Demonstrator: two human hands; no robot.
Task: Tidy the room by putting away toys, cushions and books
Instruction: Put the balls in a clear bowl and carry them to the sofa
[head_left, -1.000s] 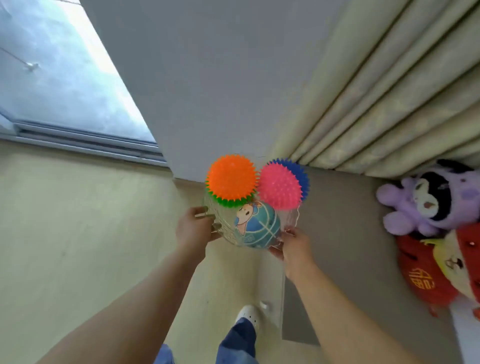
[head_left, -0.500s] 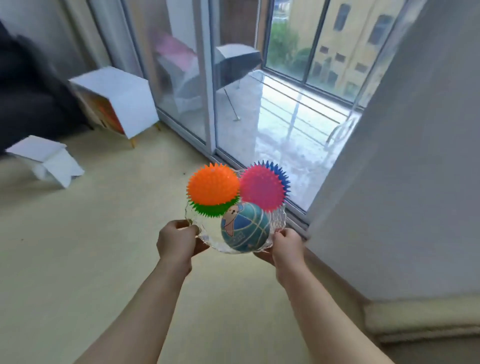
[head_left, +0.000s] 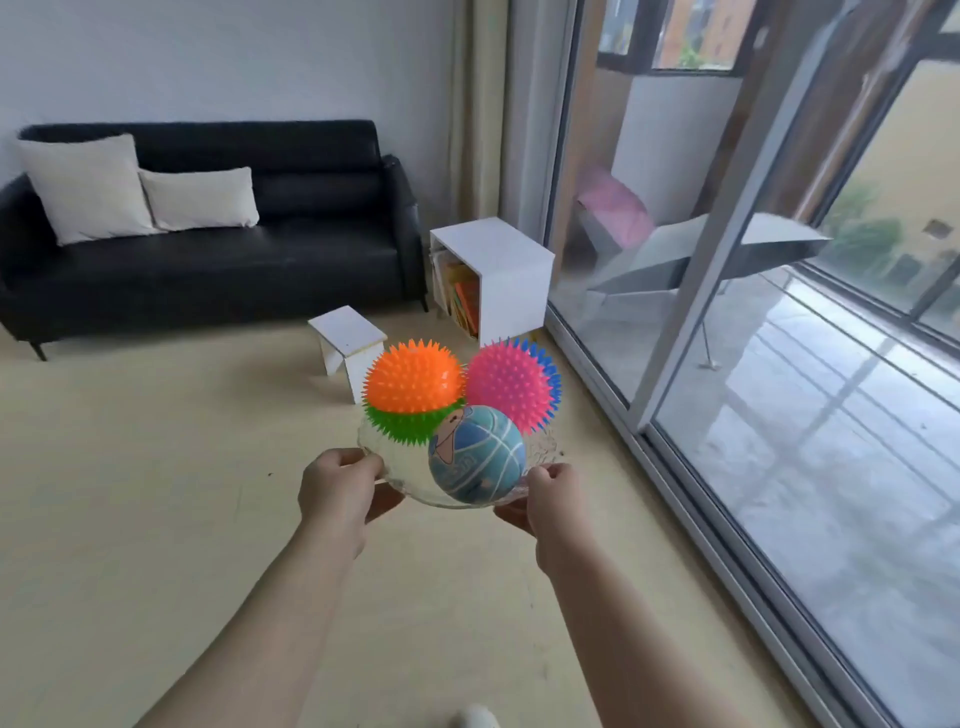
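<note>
I hold a clear glass bowl (head_left: 400, 467) in front of me with both hands. My left hand (head_left: 340, 491) grips its left rim and my right hand (head_left: 548, 499) grips its right rim. In the bowl sit an orange-and-green spiky ball (head_left: 413, 387), a pink-and-blue spiky ball (head_left: 511, 384) and a smooth blue ball (head_left: 478, 454) with a cartoon figure. Two cream cushions (head_left: 85, 184) (head_left: 200, 197) lean on the black sofa (head_left: 218, 260) at the far wall. Books (head_left: 462, 299) stand inside a white cube shelf (head_left: 506, 270).
A small white stool (head_left: 348, 338) stands on the beige floor just beyond the bowl. Sliding glass doors (head_left: 727, 312) with a metal floor track run along the right side. A curtain (head_left: 478, 104) hangs in the corner behind the cube shelf.
My view has swung left from the wall and curtain, past the glass doors, to the sofa side of the room. Both hands kept hold of the bowl with the balls in it.
</note>
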